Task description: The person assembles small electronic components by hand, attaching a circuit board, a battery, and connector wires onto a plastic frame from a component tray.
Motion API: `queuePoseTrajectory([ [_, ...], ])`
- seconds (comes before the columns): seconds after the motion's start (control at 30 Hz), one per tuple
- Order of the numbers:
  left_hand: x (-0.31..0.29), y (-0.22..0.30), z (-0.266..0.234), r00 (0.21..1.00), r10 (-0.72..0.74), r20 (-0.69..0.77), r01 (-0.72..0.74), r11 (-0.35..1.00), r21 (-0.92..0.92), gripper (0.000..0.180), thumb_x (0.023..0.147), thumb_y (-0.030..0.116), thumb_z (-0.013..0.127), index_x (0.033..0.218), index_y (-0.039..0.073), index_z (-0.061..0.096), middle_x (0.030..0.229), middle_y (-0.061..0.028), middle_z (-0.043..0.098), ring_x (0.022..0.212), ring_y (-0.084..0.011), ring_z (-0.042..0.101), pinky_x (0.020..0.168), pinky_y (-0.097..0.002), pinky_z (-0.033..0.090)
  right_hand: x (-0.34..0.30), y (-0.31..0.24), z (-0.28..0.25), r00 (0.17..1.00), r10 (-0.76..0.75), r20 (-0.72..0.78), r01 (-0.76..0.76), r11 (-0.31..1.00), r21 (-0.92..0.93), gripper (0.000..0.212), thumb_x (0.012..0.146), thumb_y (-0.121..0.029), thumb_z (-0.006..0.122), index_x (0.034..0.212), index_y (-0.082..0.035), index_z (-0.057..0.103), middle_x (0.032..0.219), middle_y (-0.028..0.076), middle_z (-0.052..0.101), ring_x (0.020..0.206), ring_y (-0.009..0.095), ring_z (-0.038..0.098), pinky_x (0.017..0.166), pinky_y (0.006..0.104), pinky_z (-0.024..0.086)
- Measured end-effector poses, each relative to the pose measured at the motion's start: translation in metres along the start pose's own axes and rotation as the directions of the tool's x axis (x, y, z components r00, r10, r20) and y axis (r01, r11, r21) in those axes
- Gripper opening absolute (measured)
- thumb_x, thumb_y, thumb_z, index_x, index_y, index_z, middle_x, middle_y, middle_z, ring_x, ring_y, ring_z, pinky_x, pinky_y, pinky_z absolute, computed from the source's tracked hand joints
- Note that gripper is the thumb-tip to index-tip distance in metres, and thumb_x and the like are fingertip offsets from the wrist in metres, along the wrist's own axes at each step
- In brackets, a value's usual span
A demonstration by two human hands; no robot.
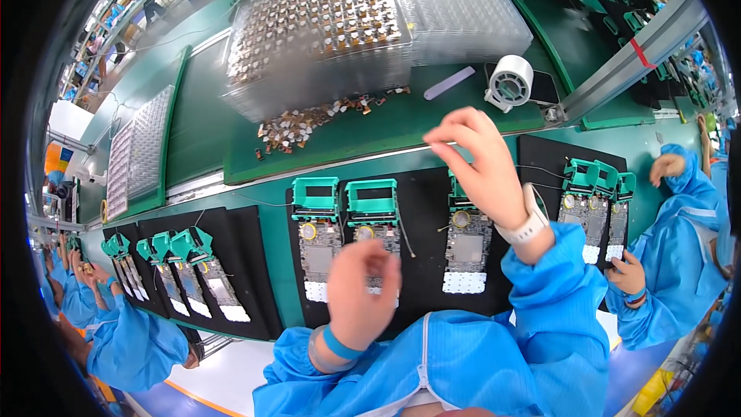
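Note:
My left hand [361,293], with a blue wristband, hovers over the middle circuit board [390,241]. Its fingers look curled but are smeared by motion. My right hand [480,161], wearing a white watch [531,220], is raised above the right circuit board [465,249], thumb and fingertips pinched together. Whatever may be between them is too small to make out. Another circuit board [318,251] lies to the left. These boards have green plastic frames [315,194] at their far ends and white pads at their near ends. All rest on a black mat [423,216].
Beyond the mat stands a stack of clear trays [324,23] filled with small parts. Loose small parts [297,127] lie before it. Empty clear trays [455,8], a pale purple strip [449,83] and a white fan [511,79] are nearby. Co-workers in blue sit on both sides.

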State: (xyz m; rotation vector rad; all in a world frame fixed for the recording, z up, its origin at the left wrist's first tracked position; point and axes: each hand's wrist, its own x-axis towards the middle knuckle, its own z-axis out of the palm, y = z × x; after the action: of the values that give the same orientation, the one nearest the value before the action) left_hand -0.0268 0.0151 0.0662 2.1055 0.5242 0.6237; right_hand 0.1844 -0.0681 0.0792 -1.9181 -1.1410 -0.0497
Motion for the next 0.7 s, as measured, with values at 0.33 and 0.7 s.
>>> queuePoseTrajectory([
  [0.33, 0.027, 0.006, 0.096, 0.888, -0.137, 0.439, 0.100, 0.989, 0.108, 0.045, 0.075, 0.022, 0.071, 0.105, -0.003, 0.048, 0.083, -0.0173, 0.056, 0.076, -0.0316, 0.058, 0.063, -0.0385, 0.048, -0.070, 0.008, -0.030, 0.985, 0.167, -0.034, -0.154, 0.960, 0.233, 0.011, 0.080, 0.001, 0.062, 0.090, -0.001, 0.064, 0.087, 0.009, 0.064, 0.082, 0.023, 0.059, 0.073, 0.0298, 0.046],
  [0.7, 0.032, -0.007, 0.098, 0.849, -0.288, 0.443, 0.520, 0.612, -0.596, 0.028, 0.082, 0.002, 0.064, 0.107, 0.001, 0.049, 0.093, -0.0034, 0.057, 0.087, -0.0067, 0.055, 0.075, -0.0206, 0.045, -0.071, 0.028, -0.023, 0.993, 0.101, 0.053, -0.113, 0.941, 0.318, 0.014, 0.076, 0.000, 0.066, 0.089, -0.004, 0.065, 0.083, 0.007, 0.063, 0.081, 0.024, 0.056, 0.071, 0.0333, 0.045],
])
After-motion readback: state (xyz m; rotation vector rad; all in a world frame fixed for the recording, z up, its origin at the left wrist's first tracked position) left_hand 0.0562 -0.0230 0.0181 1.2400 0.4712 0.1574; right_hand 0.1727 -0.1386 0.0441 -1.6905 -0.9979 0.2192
